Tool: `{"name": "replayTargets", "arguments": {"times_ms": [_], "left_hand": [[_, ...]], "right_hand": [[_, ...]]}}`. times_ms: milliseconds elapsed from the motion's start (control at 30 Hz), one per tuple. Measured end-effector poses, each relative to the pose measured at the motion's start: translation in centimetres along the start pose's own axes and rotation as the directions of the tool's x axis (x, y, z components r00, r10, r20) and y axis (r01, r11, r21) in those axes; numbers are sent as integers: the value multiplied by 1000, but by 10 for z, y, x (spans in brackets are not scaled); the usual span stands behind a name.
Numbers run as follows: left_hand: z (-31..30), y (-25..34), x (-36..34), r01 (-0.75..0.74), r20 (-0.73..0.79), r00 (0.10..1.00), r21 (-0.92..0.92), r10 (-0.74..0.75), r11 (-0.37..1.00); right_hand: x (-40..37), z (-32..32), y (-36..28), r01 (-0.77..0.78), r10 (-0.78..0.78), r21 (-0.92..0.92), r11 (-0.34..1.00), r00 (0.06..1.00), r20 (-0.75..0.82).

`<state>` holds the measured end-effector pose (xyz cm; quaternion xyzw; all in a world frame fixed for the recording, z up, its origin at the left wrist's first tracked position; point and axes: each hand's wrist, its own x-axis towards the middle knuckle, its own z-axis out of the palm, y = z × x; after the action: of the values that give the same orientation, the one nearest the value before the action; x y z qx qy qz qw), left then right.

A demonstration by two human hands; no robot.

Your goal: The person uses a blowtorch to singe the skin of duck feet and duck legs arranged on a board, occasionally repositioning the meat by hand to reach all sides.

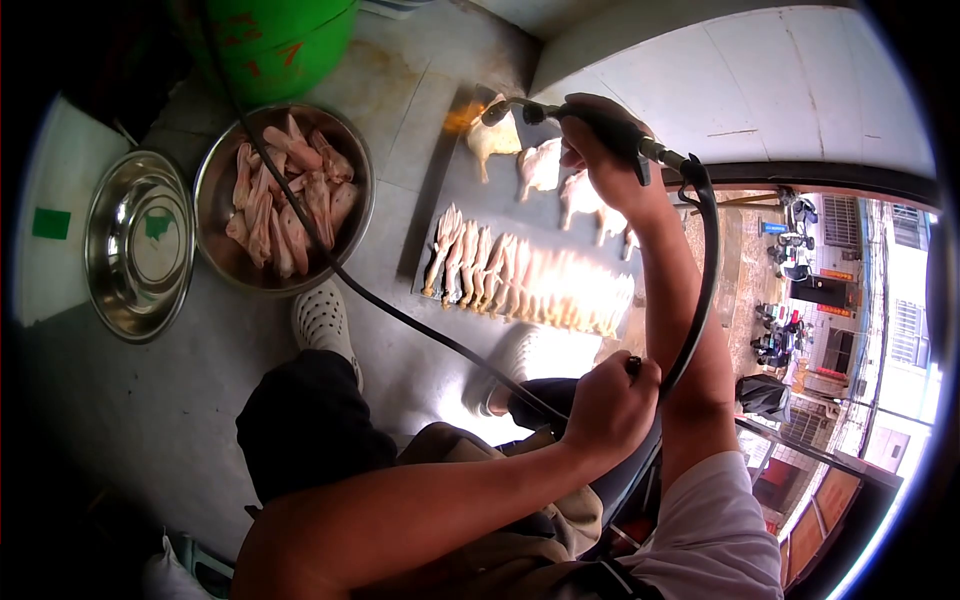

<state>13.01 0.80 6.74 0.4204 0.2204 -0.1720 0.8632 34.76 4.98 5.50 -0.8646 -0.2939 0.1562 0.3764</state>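
Observation:
My right hand (600, 150) is wrapped around the handle of a gas blowtorch (535, 112), and an orange flame (463, 117) shows at its nozzle. The flame is beside a plump, pale poultry piece (493, 140) at the corner of a dark tray (455, 190). Several similar poultry pieces (540, 168) lie along that side. Slim poultry pieces (490, 265), apparently wings, form a tight row along the other side, partly washed out by sunlight. Lower down, my left hand (612, 415) is closed on the black hose (440, 345); a small black part pokes out of the fist.
A steel bowl (207, 225) of raw poultry pieces (290, 200) stands on the floor, with an upright shiny steel basin (110, 240) beside it. Behind them is a green bucket (290, 50). My shoe (322, 320) is near the bowl. A street with parked motorbikes (790, 250) shows at right.

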Motion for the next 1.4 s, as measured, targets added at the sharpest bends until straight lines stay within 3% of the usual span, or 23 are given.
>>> {"name": "replayTargets", "arguments": {"times_ms": [400, 600, 800, 1133, 1400], "left_hand": [[2, -2, 1, 33, 15, 999, -2, -33, 999], [4, -4, 2, 30, 9, 1000, -7, -30, 1000], [5, -7, 6, 41, 12, 999, -19, -41, 999], [5, -9, 7, 5, -86, 996, 88, 2, 996], [3, -13, 4, -226, -20, 972, 179, 233, 958]], "right_hand": [[-1, -1, 8, 21, -22, -28, 999, 999, -49], [-3, -2, 13, -23, 25, 69, 997, 999, -35], [1, -4, 16, 50, -55, -55, 997, 995, -85], [23, -21, 6, 16, -18, -44, 999, 998, -64], [31, -19, 9, -37, 37, -80, 996, 999, 0]]}}
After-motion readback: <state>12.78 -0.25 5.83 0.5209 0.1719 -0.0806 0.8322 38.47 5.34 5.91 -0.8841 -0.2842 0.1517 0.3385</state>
